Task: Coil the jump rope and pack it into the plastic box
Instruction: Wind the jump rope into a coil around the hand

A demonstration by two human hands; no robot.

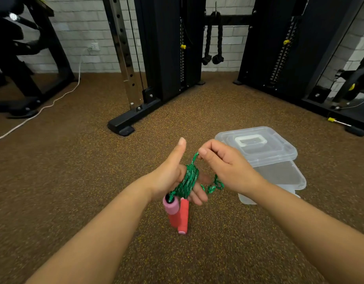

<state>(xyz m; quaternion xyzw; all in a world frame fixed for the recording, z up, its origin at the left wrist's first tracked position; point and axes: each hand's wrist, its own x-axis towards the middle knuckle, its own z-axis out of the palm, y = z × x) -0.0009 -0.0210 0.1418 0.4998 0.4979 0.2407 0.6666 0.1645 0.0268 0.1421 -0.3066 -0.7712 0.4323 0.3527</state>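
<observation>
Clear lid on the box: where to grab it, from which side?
Take the white handle on top of the lid, coming from above. It is a raised loop, and the lid lies flat, askew over the open plastic box, top unobstructed.

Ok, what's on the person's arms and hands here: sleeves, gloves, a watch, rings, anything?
Nothing is worn that shows. The left hand and right hand are bare, with no gloves, and no rings visible. Both forearms are bare as far as the frame's lower edge, with no sleeve, watch or band in view. Fingernails look short and unpainted where visible.
</observation>
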